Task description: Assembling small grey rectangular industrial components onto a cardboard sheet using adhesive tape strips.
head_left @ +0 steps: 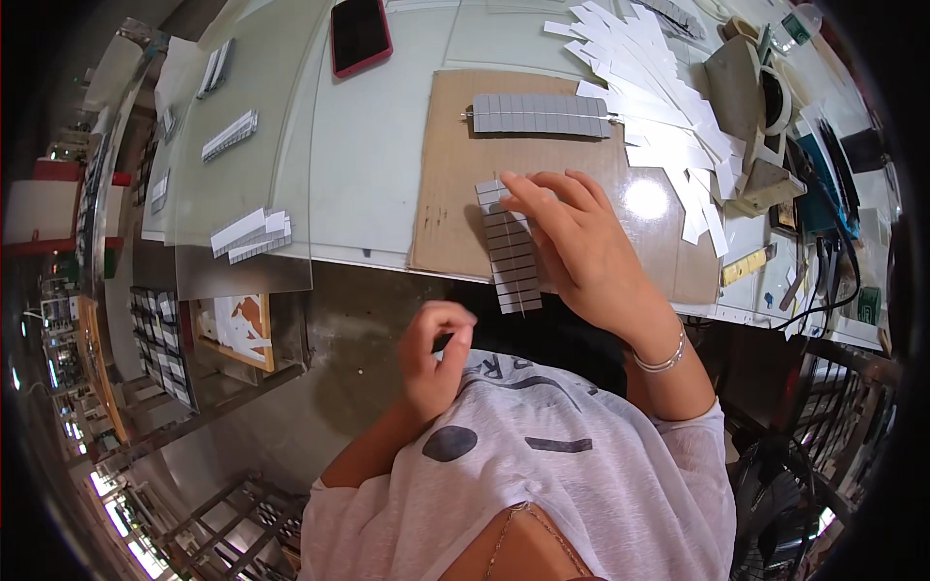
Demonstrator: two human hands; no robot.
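My right hand (586, 237) reaches over a brown cardboard sheet (450, 165), with its fingers stretched out. The fingertips lie at the upper end of a grey panel (509, 247) ruled into narrow segments by dark lines. This panel slants on the cardboard and its lower end juts past the table's front edge. Farther back lies a similar grey panel (542, 114), crosswise, with thin wire ends at both sides. In front of the table hangs my left hand (434, 358), its fingers curled and thumb close to the forefinger. Whatever might be between those tips is too small to make out.
White paper strips (659, 107) spread in a pile at the back right, beside a beige tape dispenser (741, 97). A phone (360, 37) lies at the back. Small stacks of grey strips (252, 235) sit on glass at the left. A yellow ruler (748, 263) lies right.
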